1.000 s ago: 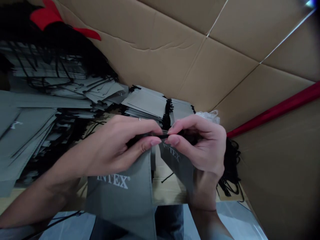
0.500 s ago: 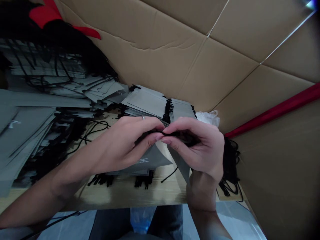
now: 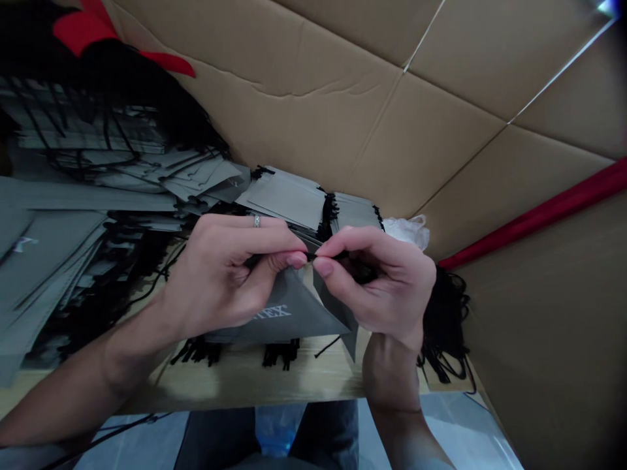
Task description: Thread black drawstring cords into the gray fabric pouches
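My left hand point(image 3: 225, 274), with a ring on one finger, is closed in a pinch on a black cord point(image 3: 311, 256). Facing it, my right hand point(image 3: 386, 277) pinches the same cord, the fingertips of both hands almost meeting. Below them hangs a grey flat pouch point(image 3: 313, 310) with white printed letters, partly covered by my fingers. How the cord runs through or around the pouch is hidden. More grey pouches with black cord ends point(image 3: 281, 354) lie on the table under my hands.
Grey pouches point(image 3: 59, 261) with black cords are heaped at the left. Two neat stacks point(image 3: 287, 196) stand against the cardboard wall point(image 3: 333, 124). A clear plastic bag point(image 3: 409, 228) and a bundle of black cords point(image 3: 445, 320) are at the right. The wooden table edge point(image 3: 245, 390) is near my lap.
My left hand has turned and shifted slightly left, showing more of its back. The fingertips have drawn a little apart along the cord. More of the pouch's lettering shows.
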The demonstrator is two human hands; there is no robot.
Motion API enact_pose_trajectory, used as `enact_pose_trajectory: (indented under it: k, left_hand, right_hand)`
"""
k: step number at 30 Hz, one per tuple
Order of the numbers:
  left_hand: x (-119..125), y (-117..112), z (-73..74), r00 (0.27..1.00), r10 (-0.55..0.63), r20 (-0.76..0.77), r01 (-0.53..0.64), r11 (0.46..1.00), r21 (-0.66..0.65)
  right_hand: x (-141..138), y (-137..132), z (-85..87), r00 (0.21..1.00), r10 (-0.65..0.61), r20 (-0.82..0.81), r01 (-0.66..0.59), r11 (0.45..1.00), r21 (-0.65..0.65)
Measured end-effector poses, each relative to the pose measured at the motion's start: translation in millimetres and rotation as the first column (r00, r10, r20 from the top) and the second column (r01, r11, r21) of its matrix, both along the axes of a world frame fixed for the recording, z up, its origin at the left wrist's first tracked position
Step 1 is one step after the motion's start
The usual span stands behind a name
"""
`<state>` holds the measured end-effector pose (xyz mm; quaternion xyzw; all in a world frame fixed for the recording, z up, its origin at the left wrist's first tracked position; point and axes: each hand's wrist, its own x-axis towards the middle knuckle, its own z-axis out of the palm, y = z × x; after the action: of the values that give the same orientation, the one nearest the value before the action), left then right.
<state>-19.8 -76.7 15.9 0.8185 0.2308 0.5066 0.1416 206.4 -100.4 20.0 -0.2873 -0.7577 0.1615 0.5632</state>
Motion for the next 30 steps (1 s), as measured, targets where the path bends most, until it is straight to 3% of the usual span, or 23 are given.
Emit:
enact_pose_trajectory:
  k: [4, 9, 15, 20, 23, 27, 30]
  left_hand:
    - [2, -5, 0.2, 0.999, 0.017, 0.030, -0.017, 1.000, 0.001]
    - [3, -8, 3.1, 1.000, 0.019, -0.006, -0.019, 1.000, -0.012]
    - [5, -5, 5.2, 0.995, 0.080, 0.056, -0.061, 0.956, -0.287]
    - [13, -8, 3.1, 0.989, -0.022, 0.145, 0.086, 0.889, -0.451]
    - [19, -9, 0.4, 0.988, -0.071, 0.134, 0.121, 0.904, -0.410]
    - [21, -8, -1.4, 0.982, -0.141, 0.129, 0.172, 0.945, -0.277]
    - [14, -7, 1.5, 0.991, -0.105, 0.081, 0.123, 0.952, -0.282]
  right_hand:
    - [-1, -2, 1.5, 0.999, -0.012, -0.032, 0.011, 0.999, -0.051]
    - [5, 2, 2.1, 0.995, 0.099, -0.019, -0.101, 0.987, -0.126]
    - [4, 5, -7.9, 0.985, 0.109, -0.132, -0.135, 0.969, -0.207]
    - [-8, 3, -16.2, 0.985, -0.032, -0.168, 0.006, 0.988, -0.156]
    - [-15, 3, -17.8, 0.976, -0.052, -0.211, 0.029, 0.993, -0.112]
    - [-16, 4, -14.9, 0.949, 0.101, -0.298, -0.126, 0.990, -0.067]
    - [-5, 4, -10.0, 0.964, 0.150, -0.220, -0.174, 0.981, -0.091]
